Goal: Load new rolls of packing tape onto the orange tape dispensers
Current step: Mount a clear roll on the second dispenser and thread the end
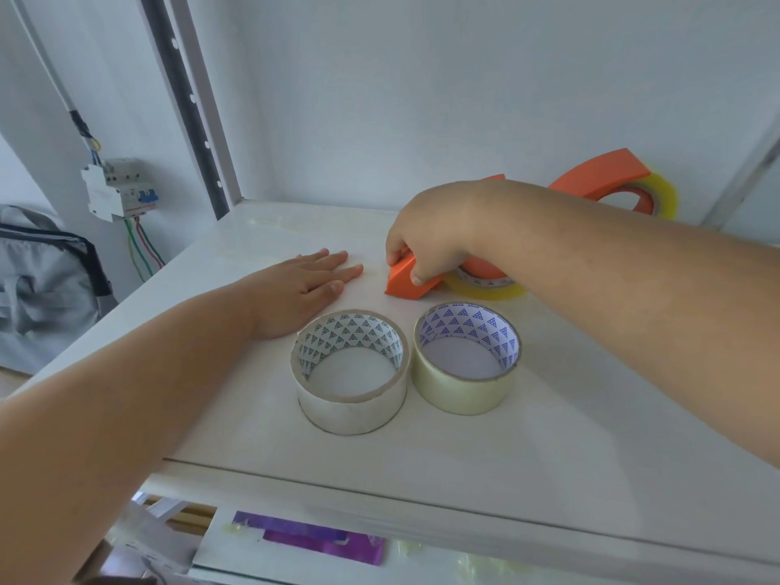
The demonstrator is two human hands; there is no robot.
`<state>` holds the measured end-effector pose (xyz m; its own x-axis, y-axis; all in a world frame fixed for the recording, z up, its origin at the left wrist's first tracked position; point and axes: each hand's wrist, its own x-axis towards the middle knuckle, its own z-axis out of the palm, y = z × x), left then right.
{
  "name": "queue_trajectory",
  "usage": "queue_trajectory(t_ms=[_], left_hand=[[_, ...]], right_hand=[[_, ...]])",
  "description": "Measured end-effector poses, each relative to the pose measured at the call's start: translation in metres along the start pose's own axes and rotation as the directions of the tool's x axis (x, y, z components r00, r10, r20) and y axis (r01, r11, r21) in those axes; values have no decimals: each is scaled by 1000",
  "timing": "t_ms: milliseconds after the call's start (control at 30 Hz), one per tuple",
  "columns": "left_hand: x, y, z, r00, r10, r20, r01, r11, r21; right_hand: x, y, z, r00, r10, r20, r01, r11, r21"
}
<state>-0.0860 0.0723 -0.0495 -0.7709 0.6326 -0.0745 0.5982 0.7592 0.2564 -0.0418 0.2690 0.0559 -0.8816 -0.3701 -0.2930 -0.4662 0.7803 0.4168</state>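
Observation:
Two rolls of clear packing tape lie flat side by side on the white shelf [548,449]: a whitish roll [350,399] on the left and a yellowish roll [464,390] on the right. Behind them my right hand [434,234] grips an orange tape dispenser [405,282] that lies on the shelf with a yellowish roll [489,289] in it. A second orange dispenser [599,175], also holding tape, stands against the back wall. My left hand [304,289] rests flat on the shelf, palm down, holding nothing.
A metal shelf post [185,99] rises at the back left. A circuit breaker with coloured wires [118,187] hangs on the wall at left, above a grey bag [42,289]. A purple item [312,542] lies on the lower shelf.

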Motion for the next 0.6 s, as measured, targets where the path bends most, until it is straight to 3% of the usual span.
queue_trajectory(t_ms=[600], left_hand=[[-1,-1,0,1000,11,-7,-11,1000,-14]], right_hand=[[-24,20,16,989,106,99,-114,990,81]])
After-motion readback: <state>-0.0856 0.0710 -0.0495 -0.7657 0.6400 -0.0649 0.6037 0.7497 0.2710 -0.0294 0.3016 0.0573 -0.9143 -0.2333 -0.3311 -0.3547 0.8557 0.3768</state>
